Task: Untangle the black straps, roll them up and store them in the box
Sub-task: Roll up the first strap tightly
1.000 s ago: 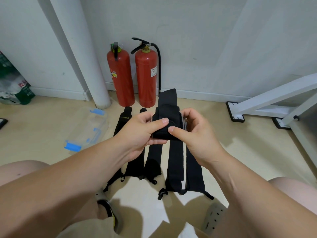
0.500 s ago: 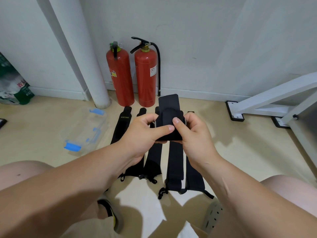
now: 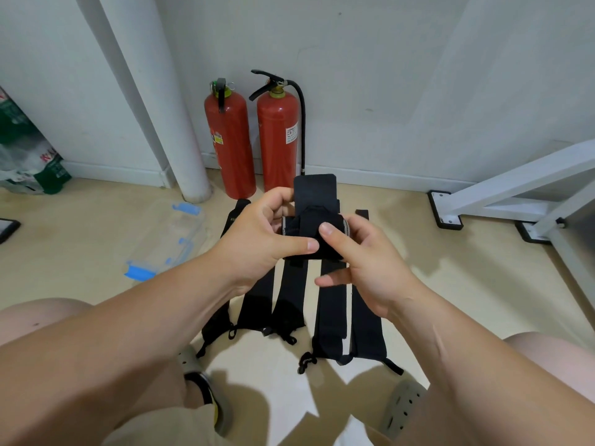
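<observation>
A clear box (image 3: 167, 239) with blue clips is lying on the floor (image 3: 80, 226) at centre left of the frame. Just right of it, near the centre, a half-rolled black strap (image 3: 310, 226) is being gripped by the left hand (image 3: 260, 243) and the right hand (image 3: 363, 262), thumbs pressing on its front, its loose end sticking up. Below the hands, more straps (image 3: 289, 304) are lying flat side by side. Behind them, two red fire extinguishers (image 3: 254, 140) are standing against the wall.
</observation>
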